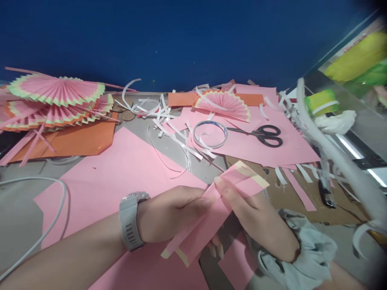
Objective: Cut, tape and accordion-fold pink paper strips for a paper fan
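Between both hands is a folded strip of pink paper (pixel 208 225) with pale yellow edges, held at a slant above the table. My left hand (pixel 178 211), with a grey watch at the wrist, grips its left side, thumb on top and some fingertips showing beneath. Closed on its upper part is my right hand (pixel 242 201), the thumb pressing the fold; a pale green scrunchie (pixel 299 245) circles that wrist. A large pink sheet (pixel 111 177) lies under my left arm, and a smaller pink piece (pixel 238 262) lies below my right hand.
Pleated pink fans (pixel 57 94) are stacked at the left on orange paper (pixel 72 141). Black-handled scissors (pixel 269 135) and a tape roll (pixel 210 135) rest on pink paper beyond my hands. White paper strips (pixel 163 117) lie scattered. A cutter (pixel 326 193) and white tube (pixel 335 141) are right.
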The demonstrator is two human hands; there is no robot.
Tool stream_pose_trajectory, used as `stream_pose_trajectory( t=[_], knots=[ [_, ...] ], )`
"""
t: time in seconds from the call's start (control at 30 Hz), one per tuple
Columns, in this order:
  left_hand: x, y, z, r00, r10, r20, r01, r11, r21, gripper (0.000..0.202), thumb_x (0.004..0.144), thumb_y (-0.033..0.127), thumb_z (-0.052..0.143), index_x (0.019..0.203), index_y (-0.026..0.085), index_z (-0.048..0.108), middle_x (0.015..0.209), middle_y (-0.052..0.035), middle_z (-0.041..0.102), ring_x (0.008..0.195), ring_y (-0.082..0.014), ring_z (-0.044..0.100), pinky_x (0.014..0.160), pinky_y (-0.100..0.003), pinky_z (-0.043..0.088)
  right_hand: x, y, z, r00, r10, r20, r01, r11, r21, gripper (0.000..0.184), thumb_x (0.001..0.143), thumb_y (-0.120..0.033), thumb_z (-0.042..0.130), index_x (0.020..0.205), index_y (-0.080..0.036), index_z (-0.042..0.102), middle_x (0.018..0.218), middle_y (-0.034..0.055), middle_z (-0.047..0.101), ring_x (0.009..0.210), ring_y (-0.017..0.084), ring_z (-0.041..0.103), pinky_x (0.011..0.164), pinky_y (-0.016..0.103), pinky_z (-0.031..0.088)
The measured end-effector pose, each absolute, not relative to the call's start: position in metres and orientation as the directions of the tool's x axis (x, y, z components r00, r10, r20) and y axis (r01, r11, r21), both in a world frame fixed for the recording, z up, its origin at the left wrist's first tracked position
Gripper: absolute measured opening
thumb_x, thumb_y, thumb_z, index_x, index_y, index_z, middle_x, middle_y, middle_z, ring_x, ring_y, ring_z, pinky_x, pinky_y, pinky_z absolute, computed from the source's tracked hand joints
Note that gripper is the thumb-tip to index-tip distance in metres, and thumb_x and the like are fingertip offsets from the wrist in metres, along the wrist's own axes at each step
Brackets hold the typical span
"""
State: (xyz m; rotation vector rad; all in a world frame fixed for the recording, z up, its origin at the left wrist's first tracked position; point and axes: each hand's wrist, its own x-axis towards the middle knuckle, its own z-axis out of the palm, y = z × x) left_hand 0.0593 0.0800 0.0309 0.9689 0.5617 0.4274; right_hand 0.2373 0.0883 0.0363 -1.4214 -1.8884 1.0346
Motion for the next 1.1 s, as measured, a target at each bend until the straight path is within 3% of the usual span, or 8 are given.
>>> stream_pose_trajectory(
  t=[0.13, 0.3, 0.5, 0.63, 0.8, 0.97, 1.1],
  knots=[
    [0.0588, 0.0825, 0.0327, 0.735, 0.61, -0.297, -0.019, 0.456, 0.89, 0.044, 0.092, 0.044, 0.033, 0.081, 0.011, 0.06, 0.071, -0.0091, 0.066, 0.07, -0.0201, 0.064, 0.061, -0.029, 0.051, 0.2317, 0.0926, 0.0386, -0.302, 0.951, 0.067, 0.567, 0.235, -0.789, 0.023, 0.088, -0.029, 0.046, 0.066, -0.023, 0.042, 0.066, -0.0013, 0.045, 0.066, 0.017, 0.049, 0.069, 0.03, 0.041],
    [0.0598, 0.0819, 0.0317, 0.645, 0.665, -0.377, 0.104, 0.412, 0.905, 0.032, 0.088, 0.043, 0.043, 0.077, 0.016, 0.054, 0.059, 0.0014, 0.059, 0.041, -0.0073, 0.048, 0.04, -0.019, 0.038, 0.233, 0.0953, 0.0422, -0.267, 0.955, 0.128, 0.542, 0.258, -0.799, 0.02, 0.09, -0.028, 0.044, 0.07, -0.023, 0.042, 0.071, -0.001, 0.046, 0.069, 0.016, 0.048, 0.069, 0.03, 0.04],
    [0.0659, 0.0789, 0.0329, 0.64, 0.681, -0.357, 0.02, 0.45, 0.893, 0.036, 0.089, 0.045, 0.039, 0.065, 0.018, 0.043, 0.056, 0.004, 0.053, 0.048, -0.0074, 0.053, 0.036, -0.015, 0.034, 0.2329, 0.0956, 0.0426, -0.248, 0.957, 0.152, 0.538, 0.266, -0.8, 0.022, 0.09, -0.026, 0.045, 0.069, -0.023, 0.04, 0.071, -0.0004, 0.046, 0.07, 0.017, 0.046, 0.07, 0.031, 0.04],
    [0.0651, 0.0794, 0.0338, 0.626, 0.688, -0.367, 0.132, 0.371, 0.919, 0.042, 0.09, 0.047, 0.035, 0.066, 0.016, 0.05, 0.059, 0.0021, 0.057, 0.04, -0.0053, 0.046, 0.033, -0.016, 0.03, 0.2314, 0.0963, 0.0421, -0.256, 0.952, 0.168, 0.519, 0.282, -0.807, 0.018, 0.09, -0.024, 0.046, 0.072, -0.024, 0.043, 0.072, -0.0008, 0.048, 0.072, 0.017, 0.047, 0.072, 0.03, 0.04],
    [0.0612, 0.0803, 0.035, 0.658, 0.618, -0.43, 0.212, 0.396, 0.894, 0.049, 0.09, 0.05, 0.029, 0.077, 0.014, 0.058, 0.062, -0.0039, 0.063, 0.045, -0.0104, 0.053, 0.037, -0.018, 0.036, 0.2321, 0.0962, 0.041, -0.243, 0.96, 0.138, 0.497, 0.245, -0.832, 0.014, 0.089, -0.027, 0.046, 0.076, -0.024, 0.046, 0.078, -0.0007, 0.053, 0.076, 0.017, 0.05, 0.077, 0.031, 0.041],
    [0.0589, 0.0833, 0.0339, 0.748, 0.544, -0.379, 0.084, 0.49, 0.868, 0.052, 0.088, 0.055, 0.032, 0.082, 0.012, 0.062, 0.064, -0.0064, 0.064, 0.055, -0.0152, 0.06, 0.049, -0.024, 0.046, 0.2363, 0.0914, 0.0394, -0.192, 0.981, -0.016, 0.531, 0.09, -0.843, 0.016, 0.088, -0.031, 0.047, 0.074, -0.024, 0.048, 0.075, -0.0012, 0.055, 0.073, 0.017, 0.055, 0.073, 0.03, 0.044],
    [0.0598, 0.0849, 0.0341, 0.774, 0.521, -0.359, 0.044, 0.522, 0.852, 0.05, 0.088, 0.053, 0.034, 0.085, 0.011, 0.062, 0.077, -0.01, 0.067, 0.054, -0.0141, 0.06, 0.044, -0.022, 0.044, 0.2353, 0.0876, 0.0413, -0.145, 0.983, -0.116, 0.478, -0.033, -0.878, 0.018, 0.087, -0.036, 0.049, 0.073, -0.024, 0.05, 0.072, -0.001, 0.059, 0.069, 0.018, 0.058, 0.065, 0.03, 0.048]
  ],
)
